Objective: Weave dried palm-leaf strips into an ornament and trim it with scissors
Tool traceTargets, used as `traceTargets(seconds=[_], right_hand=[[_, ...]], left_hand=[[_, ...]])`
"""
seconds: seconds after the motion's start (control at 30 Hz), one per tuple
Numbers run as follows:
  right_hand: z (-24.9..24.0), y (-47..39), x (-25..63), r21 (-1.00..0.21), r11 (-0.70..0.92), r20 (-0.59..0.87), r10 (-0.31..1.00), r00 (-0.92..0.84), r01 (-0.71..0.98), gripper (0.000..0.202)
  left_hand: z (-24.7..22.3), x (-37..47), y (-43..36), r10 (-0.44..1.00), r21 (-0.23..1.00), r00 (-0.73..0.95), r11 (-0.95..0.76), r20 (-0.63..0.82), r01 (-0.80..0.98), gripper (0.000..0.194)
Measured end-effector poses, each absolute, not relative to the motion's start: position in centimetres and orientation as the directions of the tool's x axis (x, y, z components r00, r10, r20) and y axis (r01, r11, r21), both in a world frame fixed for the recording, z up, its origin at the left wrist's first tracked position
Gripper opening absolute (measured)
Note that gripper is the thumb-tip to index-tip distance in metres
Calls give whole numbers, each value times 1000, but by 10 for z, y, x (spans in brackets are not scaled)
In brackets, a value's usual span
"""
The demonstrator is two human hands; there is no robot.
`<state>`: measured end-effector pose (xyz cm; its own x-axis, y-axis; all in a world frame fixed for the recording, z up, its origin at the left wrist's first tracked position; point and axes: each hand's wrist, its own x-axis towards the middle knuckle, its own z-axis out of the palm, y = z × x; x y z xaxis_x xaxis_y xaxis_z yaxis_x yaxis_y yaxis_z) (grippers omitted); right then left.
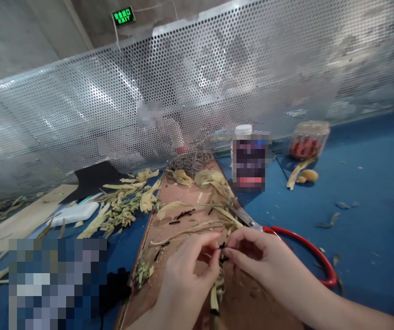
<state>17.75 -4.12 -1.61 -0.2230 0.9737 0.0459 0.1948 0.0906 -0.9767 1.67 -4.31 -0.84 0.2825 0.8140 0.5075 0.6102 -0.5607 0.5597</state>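
Observation:
My left hand point(188, 270) and my right hand point(257, 250) meet over a brown board point(248, 305). Between their fingertips is a short black strip point(221, 246), with each hand pinching one side of it. It sits at the top of a pale dried plant bundle point(216, 293), which runs down the board toward me and has a dark band lower down. My fingers partly hide the strip and the bundle's upper end. Scissors with red handles point(320, 256) lie at the board's right edge, partly behind my right hand. Short black pieces point(185, 213) are scattered farther up the board.
Dried leaves and stalks point(124, 213) lie left of the board beside a white object point(75, 213). A white-capped bottle point(243, 130), a clear jar point(309, 140) and a tan lump point(309, 175) stand right on the blue surface point(372, 183). A perforated metal screen point(190, 78) rises behind.

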Motion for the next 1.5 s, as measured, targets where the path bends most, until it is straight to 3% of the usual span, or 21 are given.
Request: traceTargets(seconds=[0.53,0.67,1.03,1.27,1.5], right_hand=[[-14,-42,175,-978,89,52,979,-195,186,1],[-14,-41,174,-975,112,77,981,-180,193,2],[-14,-42,175,-963,158,122,978,-170,218,6],[-15,-41,174,-957,186,153,976,-157,225,5],[-14,-42,173,-952,200,161,971,-174,233,6]], left_hand=[[-2,20,-45,921,768,190,-388,339,510,40],[-5,19,-43,904,738,198,-425,379,524,39],[-10,13,-43,776,498,315,-604,547,623,40],[-12,16,-41,824,623,292,-561,486,545,57],[-11,16,-41,840,644,248,-532,482,550,49]])
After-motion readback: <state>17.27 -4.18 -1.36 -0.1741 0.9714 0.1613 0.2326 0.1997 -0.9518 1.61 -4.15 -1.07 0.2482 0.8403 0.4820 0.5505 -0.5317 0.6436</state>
